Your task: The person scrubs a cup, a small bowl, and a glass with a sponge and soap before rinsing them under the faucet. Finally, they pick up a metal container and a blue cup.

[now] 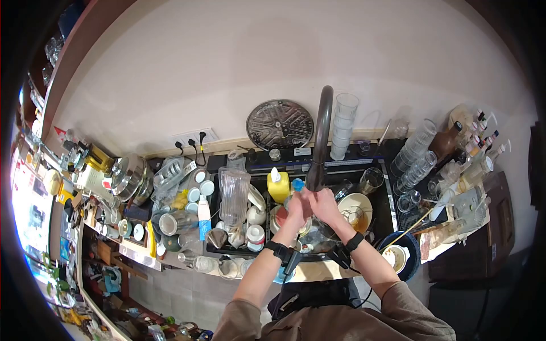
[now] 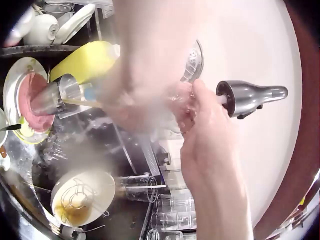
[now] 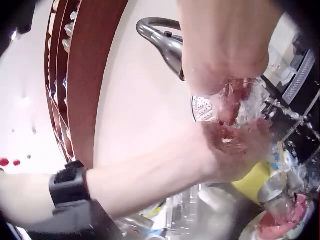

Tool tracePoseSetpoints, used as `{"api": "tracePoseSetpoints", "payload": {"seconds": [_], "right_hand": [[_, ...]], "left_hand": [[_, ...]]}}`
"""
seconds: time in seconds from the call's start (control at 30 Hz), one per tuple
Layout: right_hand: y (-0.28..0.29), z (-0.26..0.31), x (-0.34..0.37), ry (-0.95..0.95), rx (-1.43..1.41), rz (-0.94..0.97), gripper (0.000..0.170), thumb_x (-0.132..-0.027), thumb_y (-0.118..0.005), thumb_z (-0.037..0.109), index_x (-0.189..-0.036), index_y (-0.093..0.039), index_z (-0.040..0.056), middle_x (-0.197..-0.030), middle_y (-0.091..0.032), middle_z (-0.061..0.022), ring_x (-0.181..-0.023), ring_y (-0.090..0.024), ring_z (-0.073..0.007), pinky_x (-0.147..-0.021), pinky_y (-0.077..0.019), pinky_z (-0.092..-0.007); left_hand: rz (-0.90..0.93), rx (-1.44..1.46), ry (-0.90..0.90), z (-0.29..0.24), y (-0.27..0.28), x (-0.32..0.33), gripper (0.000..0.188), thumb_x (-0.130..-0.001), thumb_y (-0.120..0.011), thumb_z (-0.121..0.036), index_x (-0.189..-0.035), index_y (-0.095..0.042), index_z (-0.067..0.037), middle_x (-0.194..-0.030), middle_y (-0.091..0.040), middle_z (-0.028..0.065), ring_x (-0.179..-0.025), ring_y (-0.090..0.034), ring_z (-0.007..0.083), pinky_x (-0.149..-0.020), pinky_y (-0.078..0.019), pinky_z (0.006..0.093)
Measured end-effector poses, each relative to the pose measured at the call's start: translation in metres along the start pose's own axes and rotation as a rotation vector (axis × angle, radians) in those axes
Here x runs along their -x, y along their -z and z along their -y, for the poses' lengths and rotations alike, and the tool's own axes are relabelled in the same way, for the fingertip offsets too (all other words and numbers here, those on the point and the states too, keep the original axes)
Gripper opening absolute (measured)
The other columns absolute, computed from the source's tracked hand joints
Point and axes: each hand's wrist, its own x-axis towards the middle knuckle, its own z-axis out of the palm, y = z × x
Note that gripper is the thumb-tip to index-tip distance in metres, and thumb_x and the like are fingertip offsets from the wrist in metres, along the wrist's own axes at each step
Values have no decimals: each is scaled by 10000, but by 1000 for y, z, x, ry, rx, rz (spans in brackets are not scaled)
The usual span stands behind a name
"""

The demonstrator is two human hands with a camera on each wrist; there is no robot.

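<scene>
Both wet hands meet below the dark faucet (image 1: 324,122) over the sink. The left hand (image 1: 297,207) touches the right hand (image 1: 324,203); their fingers overlap, so their curl is hidden. In the left wrist view, the right hand (image 2: 207,130) lies near the faucet head (image 2: 247,97), with the left hand blurred beside it. Water runs over the fingers in the right wrist view, between the right hand (image 3: 225,70) and the left hand (image 3: 235,155). A small blue thing (image 1: 298,184) shows just beyond the left hand; whether it is held, I cannot tell.
A yellow bottle (image 1: 278,187) stands left of the faucet. In the sink lie a white bowl (image 1: 363,206) with a whisk and a pink thing (image 2: 35,100) on a plate. Stacked glasses (image 1: 343,125) stand behind; a blue bucket (image 1: 414,262) is at right.
</scene>
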Motion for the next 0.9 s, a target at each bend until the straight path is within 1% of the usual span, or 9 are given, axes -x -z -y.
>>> {"api": "tracePoseSetpoints", "payload": {"seconds": [0.07,0.17,0.27,0.4,0.47,0.6,0.67,0.77,0.9], "right_hand": [[2,-12,1,0,22,39,207,-845,-600,175,-895,-643,-21,-742,-665,-177,-685,-665,-306,-631,-515,-361],[6,-10,3,-167,-95,-10,167,-796,-633,125,-887,-658,-12,-703,-676,-138,-627,-674,-231,-582,-505,-328],[15,-1,-3,-242,-28,-68,127,-795,-611,101,-842,-638,-14,-669,-668,-143,-614,-673,-230,-572,-505,-329],[13,-10,-11,-322,-64,-184,105,-795,-587,86,-779,-601,-17,-649,-657,-156,-629,-678,-274,-588,-517,-348],[14,-10,-14,-524,-286,-140,139,-799,-587,109,-759,-593,-24,-632,-640,-167,-640,-666,-317,-609,-511,-364],[18,-3,-9,-232,55,21,177,-800,-594,140,-763,-591,-33,-646,-622,-192,-644,-644,-350,-597,-496,-382],[21,8,-6,-206,4,132,172,-775,-605,134,-804,-620,-35,-683,-616,-204,-659,-642,-335,-600,-480,-381],[18,-11,-1,-56,144,-184,187,-793,-604,156,-800,-603,-31,-745,-588,-217,-701,-618,-340,-627,-471,-379],[4,-45,6,-494,-451,-78,316,-956,-479,286,-1062,-583,7,-929,-629,-106,-817,-598,-199,-765,-461,-333]], "left_hand": [[194,60,179,-5,4,2,616,-941,-239,-580,-1117,-559,-85,-1109,-603,85,-1025,-557,248,-843,-440,446],[25,-16,238,-16,-11,20,579,-938,-279,-575,-1087,-560,-91,-1099,-602,99,-1006,-566,253,-814,-446,447],[-108,-173,37,-13,-25,31,525,-932,-357,-530,-1058,-560,-63,-1076,-613,132,-1003,-584,300,-811,-450,445],[-194,-1062,-878,-16,-39,53,486,-839,-603,-351,-1049,-510,77,-953,-606,274,-966,-580,448,-852,-457,478],[-67,-1127,-887,-16,-34,55,394,-783,-647,-220,-1026,-517,61,-985,-621,261,-947,-608,410,-831,-472,451],[16,-1185,-493,-41,-41,76,440,-700,-700,-114,-1060,-506,50,-1054,-618,237,-999,-614,349,-855,-480,385],[71,-1070,-531,-40,-36,70,430,-702,-694,-104,-1065,-513,40,-1042,-631,201,-986,-623,298,-852,-485,355],[125,-825,-435,-34,-30,61,457,-689,-719,-109,-1077,-512,15,-997,-641,122,-946,-623,215,-828,-489,326],[298,-432,-356,-15,-23,46,408,-728,-704,-105,-1092,-532,-46,-1015,-642,58,-911,-612,134,-768,-490,319]]}}
